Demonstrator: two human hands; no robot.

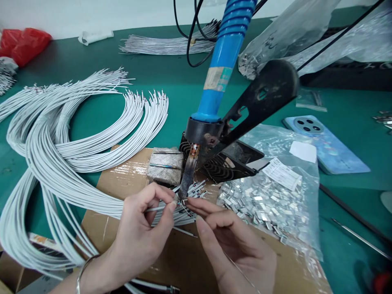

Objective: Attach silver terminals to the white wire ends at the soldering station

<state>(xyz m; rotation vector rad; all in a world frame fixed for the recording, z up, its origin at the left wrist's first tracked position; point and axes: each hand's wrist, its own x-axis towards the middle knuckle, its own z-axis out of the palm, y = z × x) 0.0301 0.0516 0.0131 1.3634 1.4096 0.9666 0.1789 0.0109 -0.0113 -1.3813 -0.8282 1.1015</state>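
A person's two bare hands meet under a soldering iron with a ribbed blue plastic handle [226,45], held tip-down by a flat black bracket [260,98]. The left hand [145,228] pinches a thin white insulated wire [154,209] between thumb and fingertips. The wire's long axis runs sideways, its end pointing right, toward the iron's dark metal tip [186,181], which slants down just beyond the fingertips. A tiny silver metal piece [184,201] sits at that tip, between the hands; whether they touch is too small to tell. The right hand [237,241] is loosely curled around a fine silvery strand [241,273], its index fingertip just beside the piece. Both hands are about equally near.

Beneath lies a brown cardboard sheet [122,171] on a green tabletop [183,77]. Looped white wire bundles [76,179] fill the left; at right rests a clear plastic bag of small silver pieces [269,208] (a blue phone [339,147] lies beside it). A pale wall [137,12] stands behind.
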